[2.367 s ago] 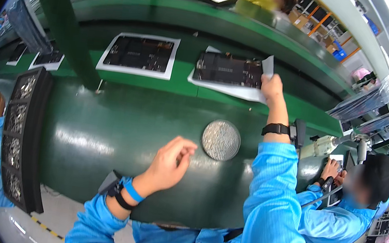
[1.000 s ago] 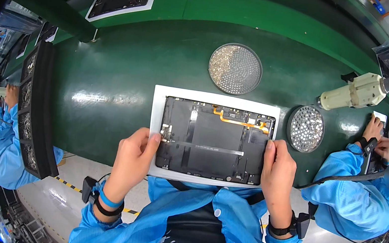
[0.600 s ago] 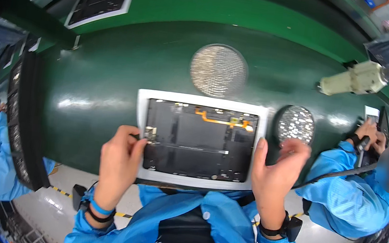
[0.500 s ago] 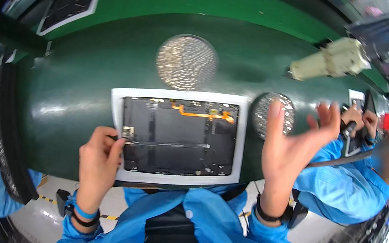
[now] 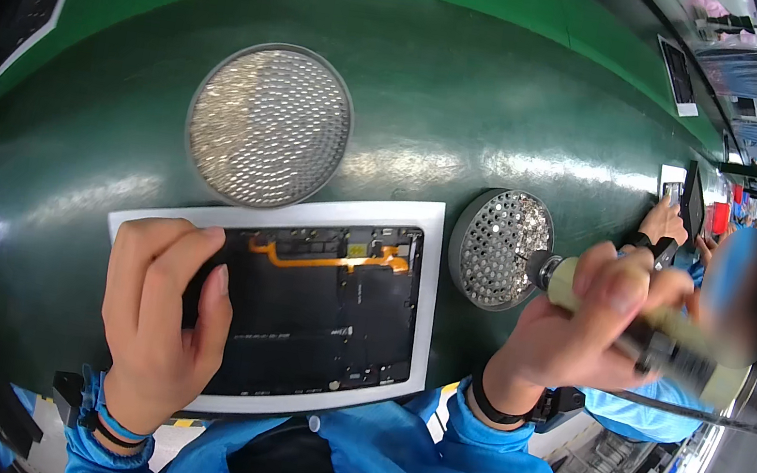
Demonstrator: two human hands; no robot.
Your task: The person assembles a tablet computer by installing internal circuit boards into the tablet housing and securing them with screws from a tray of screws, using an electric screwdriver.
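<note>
An opened tablet-like device (image 5: 307, 324) lies in a white frame (image 5: 422, 341) on the green bench before me; an orange flex cable (image 5: 316, 261) runs across its dark inside. My left hand (image 5: 161, 302) is over its left side, fingers bent and thumb apart from the forefinger, with nothing visible in it. My right hand (image 5: 580, 330) grips a cream electric screwdriver (image 5: 567, 282). Its tip points into a small round holed screw tray (image 5: 495, 244) right of the device. A larger round tray (image 5: 268, 127) of small metal parts stands behind the device.
A framed panel (image 5: 42, 0) leans at the far left, another (image 5: 678, 76) at the far right. A black cable (image 5: 714, 417) trails from the screwdriver. At right a co-worker in blue (image 5: 646, 414) works, a hand (image 5: 665, 221) at the bench.
My right hand, open and empty before, has taken hold of the screwdriver that hung at upper right and brought it down to the small tray. My left hand has moved farther over the device.
</note>
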